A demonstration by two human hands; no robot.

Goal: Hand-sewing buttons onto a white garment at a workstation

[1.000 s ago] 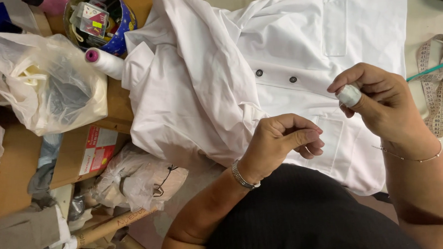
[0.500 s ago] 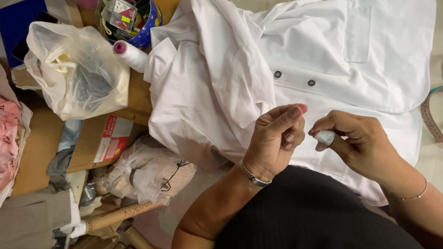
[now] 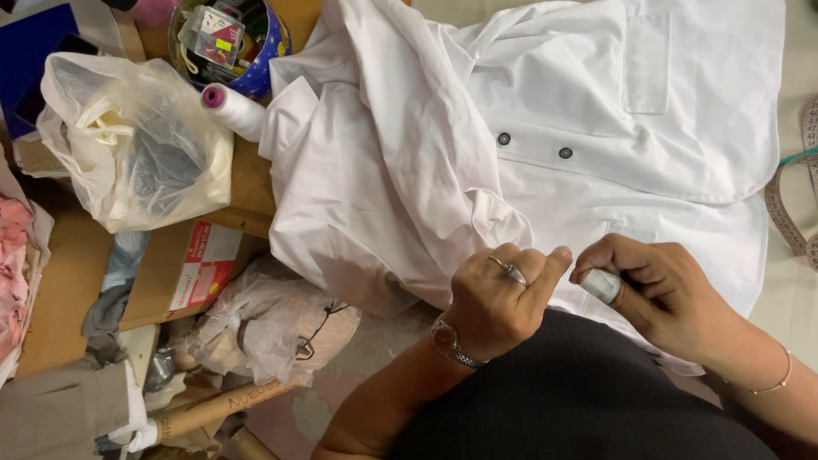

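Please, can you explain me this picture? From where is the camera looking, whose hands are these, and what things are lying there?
The camera sits on a person's head and looks down at their own two bare hands. The right hand pinches a small white spool; the left hand is closed in a loose fist beside it, thumb toward the spool. Whether it holds a thread is too fine to see. Under the hands lies a white shirt with two dark buttons. To the left are a white thread cone, a plastic bag and a round tin of sewing bits. A measuring tape lies at the right edge.
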